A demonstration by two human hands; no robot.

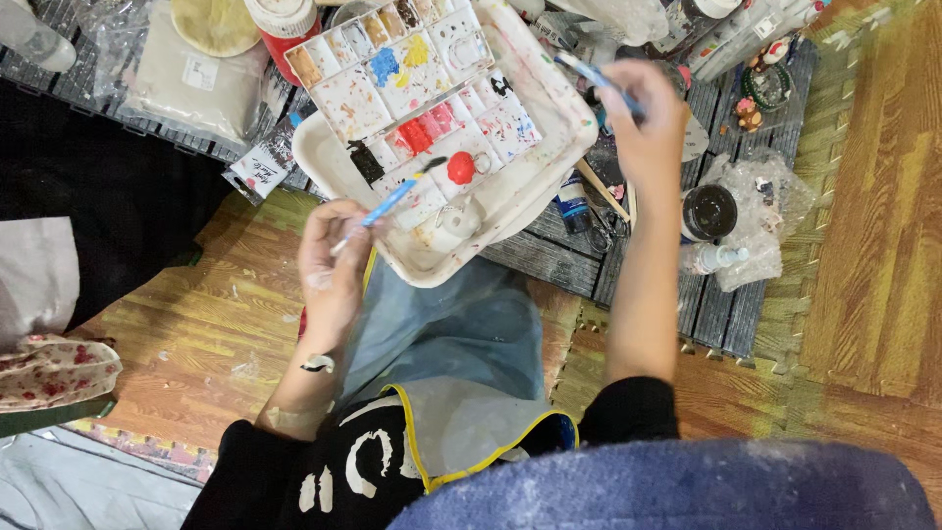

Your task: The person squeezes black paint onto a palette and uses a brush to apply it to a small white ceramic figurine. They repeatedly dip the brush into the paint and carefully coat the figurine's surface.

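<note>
Glossy white plastic palette (510,186), paint-smeared, beside left hand (332,265); matt wood-grain foam floor mat (211,324) below it, scuffed.

Black-lidded jar (708,212) – red bottle (285,29) – floral cloth (54,371).

Both bare forearms reach forward from black sleeves, the left hand (332,263) low with fingers pinched closed, the right hand (650,110) raised farther ahead, fingers likewise curled shut.

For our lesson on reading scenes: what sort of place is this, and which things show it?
Probably a home painting corner on the floor: a paint-smeared palette in a white tray, brushes in the left hand and right hand, paint bottles.
</note>
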